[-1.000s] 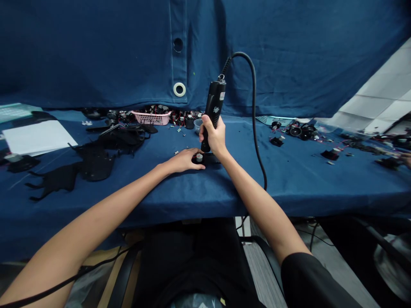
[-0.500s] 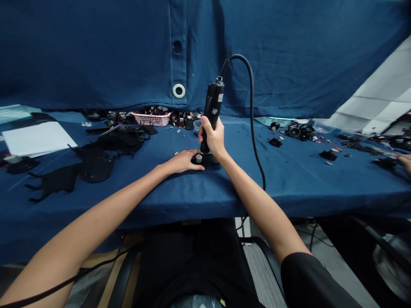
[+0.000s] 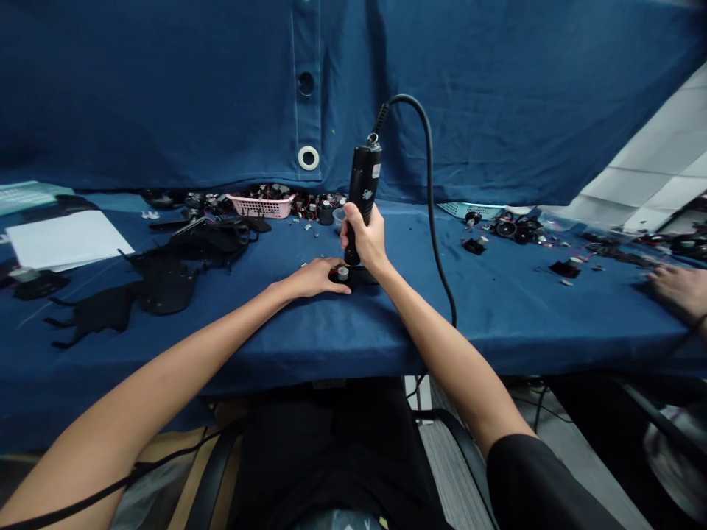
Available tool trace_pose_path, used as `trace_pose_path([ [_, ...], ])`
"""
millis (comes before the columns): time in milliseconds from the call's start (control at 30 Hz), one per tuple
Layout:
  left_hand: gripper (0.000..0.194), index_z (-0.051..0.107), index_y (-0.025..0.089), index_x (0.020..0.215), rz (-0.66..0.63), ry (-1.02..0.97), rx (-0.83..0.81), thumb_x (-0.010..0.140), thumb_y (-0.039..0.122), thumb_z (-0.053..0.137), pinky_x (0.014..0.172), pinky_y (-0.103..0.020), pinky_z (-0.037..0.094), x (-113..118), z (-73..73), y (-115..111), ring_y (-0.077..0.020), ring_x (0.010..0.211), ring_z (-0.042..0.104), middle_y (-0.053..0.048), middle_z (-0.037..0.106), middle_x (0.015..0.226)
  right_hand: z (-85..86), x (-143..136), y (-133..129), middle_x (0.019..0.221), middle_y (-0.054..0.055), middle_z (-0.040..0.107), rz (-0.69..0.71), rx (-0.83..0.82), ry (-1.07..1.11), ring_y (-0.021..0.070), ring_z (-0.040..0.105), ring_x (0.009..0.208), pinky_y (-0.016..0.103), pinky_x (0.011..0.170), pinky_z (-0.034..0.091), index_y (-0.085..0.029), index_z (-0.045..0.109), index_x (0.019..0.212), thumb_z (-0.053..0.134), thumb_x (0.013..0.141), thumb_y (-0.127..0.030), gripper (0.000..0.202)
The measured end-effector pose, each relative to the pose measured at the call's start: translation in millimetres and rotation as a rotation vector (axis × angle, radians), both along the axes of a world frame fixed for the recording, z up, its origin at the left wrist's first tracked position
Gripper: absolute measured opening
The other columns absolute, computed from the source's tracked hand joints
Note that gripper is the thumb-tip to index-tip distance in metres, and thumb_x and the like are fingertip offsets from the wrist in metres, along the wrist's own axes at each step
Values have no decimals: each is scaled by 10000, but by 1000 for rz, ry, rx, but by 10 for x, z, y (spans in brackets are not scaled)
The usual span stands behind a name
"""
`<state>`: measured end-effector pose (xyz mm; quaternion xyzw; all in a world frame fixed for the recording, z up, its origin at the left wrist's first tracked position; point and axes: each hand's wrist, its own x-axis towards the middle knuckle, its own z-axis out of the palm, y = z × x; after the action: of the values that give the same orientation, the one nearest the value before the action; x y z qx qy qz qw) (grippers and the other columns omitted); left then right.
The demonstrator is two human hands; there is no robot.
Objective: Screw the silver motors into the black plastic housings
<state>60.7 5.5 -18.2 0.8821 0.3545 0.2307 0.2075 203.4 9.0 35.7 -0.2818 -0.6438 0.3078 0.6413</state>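
My right hand [image 3: 365,239] is wrapped round a black corded electric screwdriver [image 3: 363,180], held nearly upright with its lower end over a black part [image 3: 361,277] on the blue cloth. The tip of the tool cannot be made out. From the left, my left hand [image 3: 320,278] holds that black part, thumb and fingers on either side of a small round silver motor [image 3: 343,274] with red wire. The tool's thick black cable loops up and down to the right of my right hand.
Black straps and pouches [image 3: 166,283] and white paper [image 3: 69,239] lie left. A pink basket [image 3: 262,206] and a teal basket [image 3: 478,211] stand at the back among black parts. Another person's hand [image 3: 677,287] rests at the far right. A blue curtain [image 3: 193,88] hangs behind.
The screwdriver's top has tilted slightly to the left, and its cable has shifted with it. My left hand is nearly unmoved. More of the other person's hand shows at the right edge.
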Motion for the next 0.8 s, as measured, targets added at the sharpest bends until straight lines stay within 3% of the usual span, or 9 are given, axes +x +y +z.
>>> trace_pose_path([
  [133, 583, 615, 196, 1159, 0, -6, -7, 735, 586, 703, 846, -325, 471, -7, -3, 8, -244, 983, 637, -70, 680, 1114, -3, 14, -8, 576, -72, 496, 4, 24, 20, 87, 464, 419, 241, 436, 413, -236, 413, 864, 586, 834, -623, 425],
  [233, 580, 619, 200, 1148, 9, -8, -3, 727, 590, 706, 858, -341, 469, -3, -22, 22, -257, 993, 636, -73, 679, 1115, 24, 101, -5, 621, -62, 541, 81, 7, -31, 101, 526, 477, 252, 503, 453, -228, 447, 903, 630, 826, -556, 384],
  [333, 578, 623, 197, 1139, 14, -12, 2, 723, 591, 710, 842, -348, 473, 4, -39, 33, -264, 972, 640, -72, 686, 1090, 56, 289, 18, 698, -16, 610, 181, -31, -259, 134, 598, 645, 279, 661, 495, -184, 543, 895, 638, 826, -504, 341],
  [400, 577, 621, 200, 1149, 12, -18, 4, 728, 585, 710, 837, -351, 475, 6, -42, 31, -265, 968, 640, -69, 688, 1092, 54, 433, 45, 749, 10, 635, 151, -79, -472, 147, 593, 728, 280, 704, 485, -155, 598, 817, 647, 806, -517, 365],
  [567, 561, 627, 206, 1163, -12, -29, 6, 745, 573, 703, 876, -361, 473, 7, -29, 14, -267, 1001, 633, -69, 683, 1132, -30, 603, 97, 629, 26, 628, 139, -249, -744, 135, 547, 541, 258, 497, 432, -144, 618, 696, 667, 759, -559, 422],
  [800, 571, 624, 184, 1186, -28, -46, 0, 745, 534, 717, 915, -383, 471, 10, -30, 21, -284, 1050, 628, -96, 678, 1173, -54, 459, 26, 534, 29, 619, 115, -203, -717, 152, 583, 481, 263, 485, 467, -162, 573, 617, 622, 805, -410, 315],
])
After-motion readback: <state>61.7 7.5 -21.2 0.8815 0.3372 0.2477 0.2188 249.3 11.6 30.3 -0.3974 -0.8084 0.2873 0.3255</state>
